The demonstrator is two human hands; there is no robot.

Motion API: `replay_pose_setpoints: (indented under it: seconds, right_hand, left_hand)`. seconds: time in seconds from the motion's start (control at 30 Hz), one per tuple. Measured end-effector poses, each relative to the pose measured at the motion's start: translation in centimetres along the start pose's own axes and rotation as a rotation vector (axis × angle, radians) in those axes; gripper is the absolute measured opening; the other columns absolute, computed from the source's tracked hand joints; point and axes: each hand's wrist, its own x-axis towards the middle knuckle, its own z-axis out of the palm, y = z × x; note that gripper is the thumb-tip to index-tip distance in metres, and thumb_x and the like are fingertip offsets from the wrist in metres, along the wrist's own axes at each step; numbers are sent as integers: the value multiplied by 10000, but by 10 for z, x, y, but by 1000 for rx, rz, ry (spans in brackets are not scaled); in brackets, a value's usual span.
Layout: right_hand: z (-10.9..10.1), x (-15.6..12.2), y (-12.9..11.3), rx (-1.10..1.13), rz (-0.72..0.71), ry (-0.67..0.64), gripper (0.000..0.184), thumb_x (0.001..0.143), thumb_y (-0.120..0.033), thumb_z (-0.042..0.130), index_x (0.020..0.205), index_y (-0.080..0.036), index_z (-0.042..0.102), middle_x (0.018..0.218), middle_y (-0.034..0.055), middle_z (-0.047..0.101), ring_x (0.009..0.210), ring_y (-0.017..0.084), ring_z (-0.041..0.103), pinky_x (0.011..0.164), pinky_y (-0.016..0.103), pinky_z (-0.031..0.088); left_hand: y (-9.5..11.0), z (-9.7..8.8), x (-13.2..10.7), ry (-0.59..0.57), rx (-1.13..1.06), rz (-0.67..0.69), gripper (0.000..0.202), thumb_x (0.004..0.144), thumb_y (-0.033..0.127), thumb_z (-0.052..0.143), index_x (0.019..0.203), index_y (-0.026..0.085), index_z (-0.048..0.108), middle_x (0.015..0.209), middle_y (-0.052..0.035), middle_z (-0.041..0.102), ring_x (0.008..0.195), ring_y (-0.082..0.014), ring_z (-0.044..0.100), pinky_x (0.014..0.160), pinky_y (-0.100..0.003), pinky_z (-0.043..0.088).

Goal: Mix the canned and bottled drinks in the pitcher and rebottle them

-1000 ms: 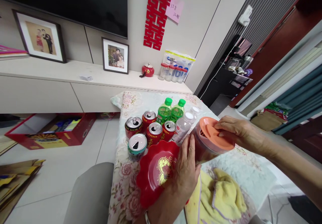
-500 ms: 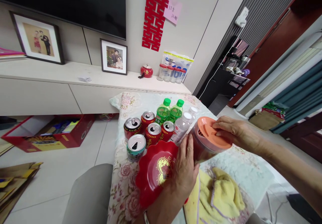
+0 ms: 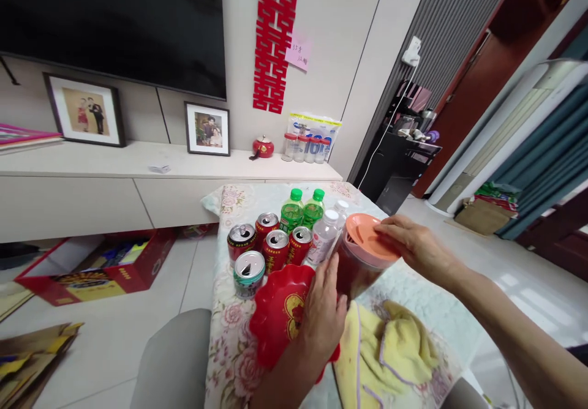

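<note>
A clear pitcher (image 3: 361, 272) with dark contents stands on the right part of the table, topped by an orange lid (image 3: 367, 234). My right hand (image 3: 411, 243) has its fingers closed on the lid's right side. Against the pitcher's left side rests my left hand (image 3: 324, 311), fingers stretched out, over the edge of a red scalloped plate (image 3: 273, 317). Beside the pitcher are water bottles with white caps (image 3: 323, 240) and green-capped bottles (image 3: 293, 212). Several opened red cans (image 3: 275, 253) and a teal can (image 3: 248, 277) stand behind the plate.
A yellow towel (image 3: 383, 351) lies on the flowered tablecloth (image 3: 236, 360) in front of the pitcher. Beyond is a white TV cabinet (image 3: 193, 173) with framed photos and lidded jars (image 3: 303, 150). A grey stool (image 3: 172, 360) is at the left; a red box (image 3: 101, 274) sits on the floor.
The view has shifted, so the scene sits differently in the frame. The pitcher stands more upright and nearer the bottles. My right hand remains on the lid, my left beside the pitcher.
</note>
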Motion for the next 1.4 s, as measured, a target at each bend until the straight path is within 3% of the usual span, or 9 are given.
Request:
replay_pose_setpoints:
  seconds: [0.2, 0.3, 0.37, 0.47, 0.6, 0.83, 0.97, 1.1, 1.4]
  right_hand:
    - [3, -60, -70, 154, -50, 270, 322, 1024, -145, 573, 1303, -273, 671, 1132, 100, 743, 1022, 222, 747, 845, 321, 597]
    - [41, -94, -113, 430, -76, 250, 288, 1042, -185, 567, 1288, -308, 655, 1033, 57, 777, 925, 199, 767, 785, 278, 607]
    - [75, -110, -136, 646, -78, 211, 171, 1091, -315, 516, 1123, -278, 681, 871, 35, 763, 759, 169, 742, 658, 236, 575]
    - [115, -118, -155, 844, -18, 184, 461, 1098, -529, 461, 794, -227, 631, 667, 1, 665, 585, 126, 646, 547, 199, 477]
    - [125, -110, -157, 955, 68, 231, 626, 1079, -619, 451, 629, -189, 517, 561, -20, 570, 496, 89, 522, 495, 194, 369]
    - [89, -105, -142, 1144, 157, 506, 667, 982, -755, 517, 637, -207, 359, 566, -49, 339, 520, 107, 332, 491, 261, 261]
    - [100, -101, -136, 1235, 312, 530, 736, 894, -873, 514, 610, -214, 348, 592, -41, 299, 556, 121, 288, 517, 287, 228]
    - [129, -95, -137, 1304, 401, 455, 698, 960, -787, 516, 590, -222, 341, 574, -45, 271, 537, 111, 234, 492, 279, 190]
    - [166, -104, -144, 1389, 399, 417, 645, 996, -734, 493, 628, -228, 333, 619, -50, 237, 562, 113, 202, 499, 274, 186]
  left_hand:
    - [-3, -49, -52, 105, 64, 93, 418, 1010, 202, 461, 1372, 152, 665, 1362, -166, 723, 1307, -278, 680, 1123, -441, 558]
    - [-5, -71, -87, 185, 34, 71, 292, 1037, 263, 523, 1250, 222, 719, 1174, -84, 781, 1094, -215, 758, 952, -326, 617]
    - [-7, -79, -106, 211, -26, 14, 236, 1050, 296, 532, 1135, 256, 748, 1036, -35, 787, 947, -182, 766, 838, -271, 614]
    - [-7, -87, -120, 190, -106, -69, 291, 1063, 392, 529, 989, 263, 778, 905, -13, 768, 837, -175, 742, 756, -247, 579]
    - [1, -95, -114, 244, -225, -207, 529, 1010, 633, 556, 750, 214, 746, 696, -18, 689, 650, -173, 643, 615, -249, 498]
    - [30, -101, -90, 224, -472, -111, 857, 828, 977, 396, 438, 217, 467, 483, 0, 442, 500, -143, 430, 520, -289, 319]
    - [31, -89, -85, 288, -513, -223, 843, 847, 982, 307, 453, 237, 347, 494, 27, 336, 513, -134, 318, 543, -307, 253]
    - [22, -76, -85, 307, -591, -347, 805, 874, 950, 360, 506, 235, 333, 533, 51, 296, 527, -118, 248, 549, -300, 198]
    - [12, -66, -92, 320, -629, -299, 760, 910, 905, 392, 556, 236, 316, 562, 52, 300, 566, -127, 281, 575, -299, 218]
